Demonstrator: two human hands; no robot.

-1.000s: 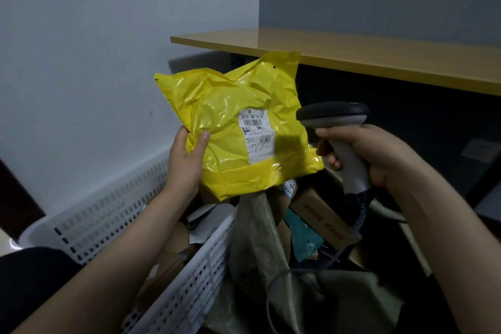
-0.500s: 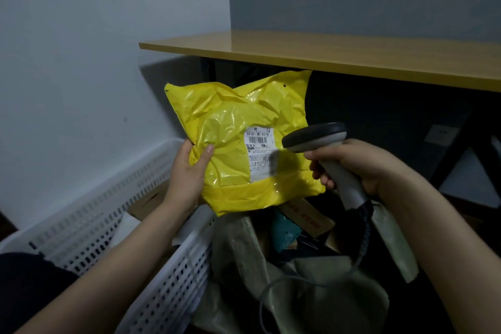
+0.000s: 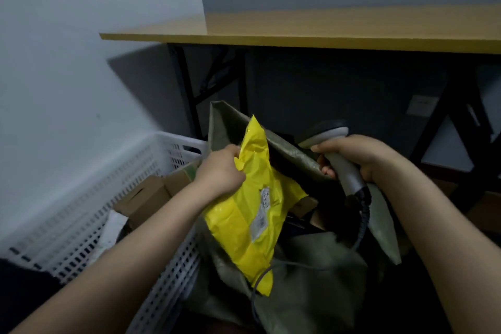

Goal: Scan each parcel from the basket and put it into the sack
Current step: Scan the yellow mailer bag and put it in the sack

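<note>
Half a second ago the yellow parcel was held up flat with its label facing the scanner. Now it is turned on edge and tilted down into the open mouth of the sack, with its lower corner already below the sack's near rim. The left hand has moved from the parcel's side to its upper edge, and its grip is curled tight, pinching the crumpled plastic there. The white label now faces right, seen at a slant. The right hand has drawn the scanner back from the parcel to the far right rim of the sack, its grip wrapped round the handle. The rim lies against those fingers, but whether they also pinch it I cannot tell. The scanner's cable runs down from the handle into the sack and crosses in front of the parcel's bottom corner. Just left of the sack, touching it, stands the white basket, with a cardboard box in it that the left forearm partly covers. Behind and above the sack runs the wooden bench on dark legs, and a wall socket shows beyond the sack to the right.
</note>
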